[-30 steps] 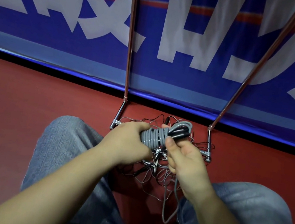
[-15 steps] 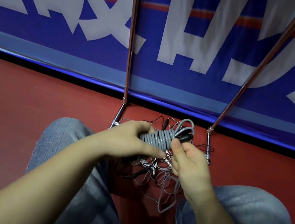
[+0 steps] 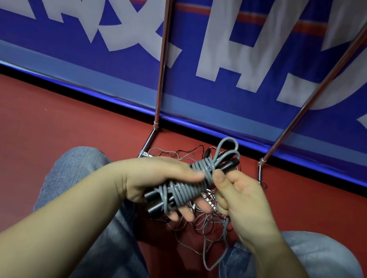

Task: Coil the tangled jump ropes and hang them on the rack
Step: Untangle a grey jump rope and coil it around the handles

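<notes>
Above the red floor [image 3: 19,134], between the knees, the left hand [image 3: 158,181] has its fingers curled round a grey jump rope [image 3: 190,184], wound in tight turns over its black handles [image 3: 153,204]. The right hand [image 3: 239,205] pinches the rope's loose run beside the bundle; a slack tail hangs below. More ropes [image 3: 202,223] lie tangled at the rack [image 3: 163,61] feet. Winding well likely means keeping tension, laying each turn snugly, then tucking the tail.

Lighting: dim, even, cool indoor light; no hard shadows. Shine: faint highlights on the rack poles [image 3: 161,66]. Distortion: wide-angle bowing, poles splaying outward toward the top. Focus: fairly sharp centre, soft forearms at the lower edge.
</notes>
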A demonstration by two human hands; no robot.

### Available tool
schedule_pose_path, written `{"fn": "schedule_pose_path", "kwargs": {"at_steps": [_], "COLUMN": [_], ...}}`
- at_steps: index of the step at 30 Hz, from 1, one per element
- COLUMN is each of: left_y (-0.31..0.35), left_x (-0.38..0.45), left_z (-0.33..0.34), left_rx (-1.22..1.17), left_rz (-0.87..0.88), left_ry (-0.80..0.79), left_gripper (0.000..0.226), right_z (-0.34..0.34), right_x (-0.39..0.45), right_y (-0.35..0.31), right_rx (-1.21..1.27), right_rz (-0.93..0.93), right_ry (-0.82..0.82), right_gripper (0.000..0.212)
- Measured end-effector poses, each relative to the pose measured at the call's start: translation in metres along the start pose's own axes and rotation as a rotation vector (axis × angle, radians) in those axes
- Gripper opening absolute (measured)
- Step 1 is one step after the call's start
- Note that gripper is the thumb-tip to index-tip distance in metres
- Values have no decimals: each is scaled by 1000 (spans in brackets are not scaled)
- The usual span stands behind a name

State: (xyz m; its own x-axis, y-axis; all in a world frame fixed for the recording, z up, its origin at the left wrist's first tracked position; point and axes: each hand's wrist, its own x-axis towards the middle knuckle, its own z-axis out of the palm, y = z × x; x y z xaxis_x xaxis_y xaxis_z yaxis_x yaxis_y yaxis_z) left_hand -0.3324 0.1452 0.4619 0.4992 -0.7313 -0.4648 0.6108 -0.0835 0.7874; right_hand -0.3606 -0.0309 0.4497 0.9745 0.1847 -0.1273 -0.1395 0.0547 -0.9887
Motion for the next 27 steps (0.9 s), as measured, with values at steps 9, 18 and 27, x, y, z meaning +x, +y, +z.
{"fn": "schedule_pose_path", "kwargs": {"at_steps": [9,18,27], "left_y": [-10,-18,-25], "left_x": [25,28,45], "left_z": [31,24,25], "left_rx": [532,590,1068], "left_rz": [217,295,285], "left_ry": [703,780,1061], "left_gripper": [26,31,41], "right_z": [6,6,1], "right_x": [13,18,36], "right_y": [9,14,22], "right_rx": [-119,-417,-646], "right_rz": [-59,-150,-99], "right_ry": [229,237,318], "right_gripper": [26,54,56]}}
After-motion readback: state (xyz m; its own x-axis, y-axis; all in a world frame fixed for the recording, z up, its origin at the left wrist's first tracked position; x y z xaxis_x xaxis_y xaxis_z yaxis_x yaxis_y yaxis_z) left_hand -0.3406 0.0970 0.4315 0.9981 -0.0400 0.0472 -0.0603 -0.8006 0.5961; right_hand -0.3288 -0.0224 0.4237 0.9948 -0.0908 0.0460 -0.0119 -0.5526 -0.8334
